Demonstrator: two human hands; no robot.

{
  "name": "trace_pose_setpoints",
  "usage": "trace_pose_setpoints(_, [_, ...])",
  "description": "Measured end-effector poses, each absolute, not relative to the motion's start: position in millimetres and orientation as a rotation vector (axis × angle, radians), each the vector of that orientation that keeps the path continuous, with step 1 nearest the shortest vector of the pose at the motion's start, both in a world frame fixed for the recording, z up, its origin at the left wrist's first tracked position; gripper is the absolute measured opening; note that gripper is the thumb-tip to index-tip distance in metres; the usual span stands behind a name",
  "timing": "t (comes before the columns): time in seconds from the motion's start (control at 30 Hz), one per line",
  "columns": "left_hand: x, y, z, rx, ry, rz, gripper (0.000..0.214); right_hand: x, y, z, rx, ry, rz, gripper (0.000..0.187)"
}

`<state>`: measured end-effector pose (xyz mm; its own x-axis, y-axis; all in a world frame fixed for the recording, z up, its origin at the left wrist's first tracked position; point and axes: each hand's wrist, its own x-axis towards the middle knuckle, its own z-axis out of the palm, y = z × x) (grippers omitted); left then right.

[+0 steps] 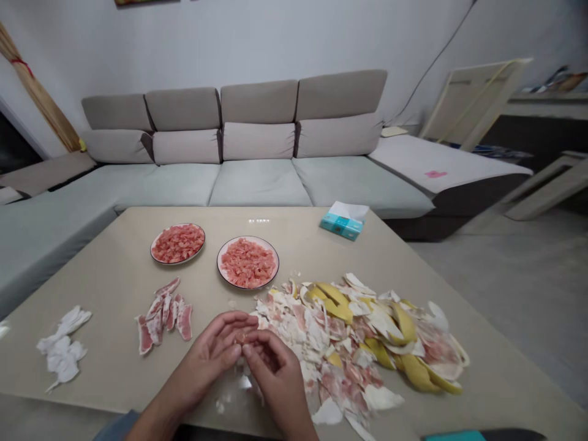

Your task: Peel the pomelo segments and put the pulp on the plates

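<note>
From here, my left hand (209,355) and right hand (275,373) curl together, fingers (264,344) narrow on a tiny pomelo scrap (243,337) (barely visible) beside the peel heap (349,343); a fumbled pinch could drop it into that heap.

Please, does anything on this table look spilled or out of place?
Yes: a messy heap of fruit peel lies straight on the table, beside the right hand, not on a plate. The pink pulp sits neatly on plates.
</note>
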<state>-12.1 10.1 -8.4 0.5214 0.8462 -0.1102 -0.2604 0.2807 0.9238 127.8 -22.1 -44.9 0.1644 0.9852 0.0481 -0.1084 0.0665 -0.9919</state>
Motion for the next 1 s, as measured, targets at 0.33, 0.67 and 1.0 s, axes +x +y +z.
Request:
trace_pose_setpoints(0.33, [-13,10,-18,1.527,1.0,0.946,0.017,138,-27,-45,-1.164,-1.12,0.926,0.019])
trace_pose_setpoints(0.67, [-19,6,-12,1.66,1.041,0.88,0.017,145,-27,-38,-1.13,-1.299,0.72,0.012])
trace_pose_setpoints(1.0, [-15,9,-9,1.297,0.97,0.833,0.016,144,-28,-37,-1.14,-1.276,0.721,0.011])
